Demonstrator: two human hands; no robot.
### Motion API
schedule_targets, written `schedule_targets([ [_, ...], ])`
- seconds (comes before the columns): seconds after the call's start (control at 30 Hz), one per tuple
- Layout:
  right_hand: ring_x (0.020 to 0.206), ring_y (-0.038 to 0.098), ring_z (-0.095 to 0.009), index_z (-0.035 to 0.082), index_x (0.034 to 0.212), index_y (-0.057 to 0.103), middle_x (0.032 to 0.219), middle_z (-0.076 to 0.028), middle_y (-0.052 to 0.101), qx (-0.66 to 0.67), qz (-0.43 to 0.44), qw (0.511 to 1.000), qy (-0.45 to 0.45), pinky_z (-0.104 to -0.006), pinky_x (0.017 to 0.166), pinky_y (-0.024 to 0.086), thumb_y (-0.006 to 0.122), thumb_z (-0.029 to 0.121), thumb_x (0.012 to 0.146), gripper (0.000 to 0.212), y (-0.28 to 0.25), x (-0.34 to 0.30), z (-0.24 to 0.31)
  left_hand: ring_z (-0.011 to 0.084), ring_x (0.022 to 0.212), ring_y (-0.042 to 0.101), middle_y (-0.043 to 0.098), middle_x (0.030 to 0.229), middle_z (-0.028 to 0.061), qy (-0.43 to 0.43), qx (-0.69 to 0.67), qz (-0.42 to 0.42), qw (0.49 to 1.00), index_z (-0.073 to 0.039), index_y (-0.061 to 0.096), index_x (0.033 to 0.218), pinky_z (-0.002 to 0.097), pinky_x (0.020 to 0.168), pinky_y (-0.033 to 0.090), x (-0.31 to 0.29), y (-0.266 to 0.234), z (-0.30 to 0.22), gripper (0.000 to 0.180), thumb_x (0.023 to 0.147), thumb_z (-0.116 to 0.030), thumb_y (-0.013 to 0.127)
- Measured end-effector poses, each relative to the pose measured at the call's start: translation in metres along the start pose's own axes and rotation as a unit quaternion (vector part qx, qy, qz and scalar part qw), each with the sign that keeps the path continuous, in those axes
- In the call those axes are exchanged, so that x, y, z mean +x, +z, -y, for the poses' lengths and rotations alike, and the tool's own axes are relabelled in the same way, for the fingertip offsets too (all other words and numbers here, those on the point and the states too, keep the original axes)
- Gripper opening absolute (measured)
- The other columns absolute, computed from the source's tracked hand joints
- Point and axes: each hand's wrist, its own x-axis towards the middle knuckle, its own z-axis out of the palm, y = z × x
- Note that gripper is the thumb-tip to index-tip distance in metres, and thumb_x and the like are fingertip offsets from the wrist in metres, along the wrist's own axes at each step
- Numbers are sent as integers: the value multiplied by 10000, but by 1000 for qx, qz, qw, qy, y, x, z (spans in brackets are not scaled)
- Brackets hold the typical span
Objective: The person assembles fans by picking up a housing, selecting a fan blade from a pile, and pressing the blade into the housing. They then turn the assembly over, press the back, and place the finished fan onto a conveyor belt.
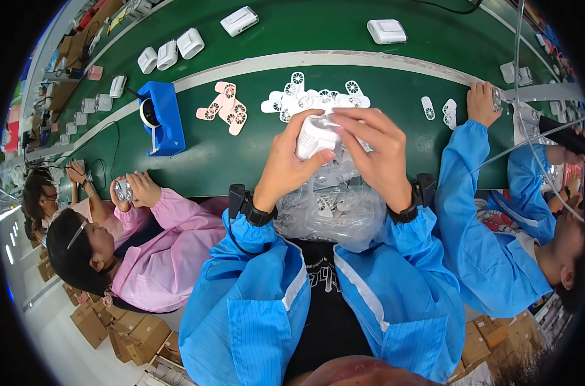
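Observation:
My left hand (291,161) and my right hand (377,153) together hold a small white plastic housing (315,136) above the edge of the green conveyor belt (254,151). The left hand grips its lower side; the right hand's fingers press on its top. Below my hands a clear plastic bag (334,215) with several white fan-shaped parts rests on my lap. Beyond my hands a pile of white fan-shaped parts (315,100) lies on the belt, with a few pink ones (225,108) to its left.
A blue tape dispenser (162,119) stands on the belt at left. White housings (170,53) ride the far belt. A person in pink (157,248) sits at my left holding a part; a person in blue (492,225) sits at my right. Cardboard boxes (122,331) lie on the floor.

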Motion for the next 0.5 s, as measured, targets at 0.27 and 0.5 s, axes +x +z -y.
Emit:
schedule_targets([
  [0.27,940,718,-280,60,1183,807,1185,-121,736,9,99,995,-14,-332,797,588,779,-55,838,364,-7,-7,11,264,1052,737,745,1168,161,55,9,23,998,-44,596,1401,370,891,574,-6,-12,0,772,776,-335,944],
  [0.5,1026,706,-250,62,1183,811,1171,-119,721,131,96,982,98,-340,862,603,794,-43,845,355,-12,-12,15,268,1058,739,740,1207,150,82,12,16,996,-33,622,1377,368,899,578,-10,-10,-4,848,678,-328,1002],
])
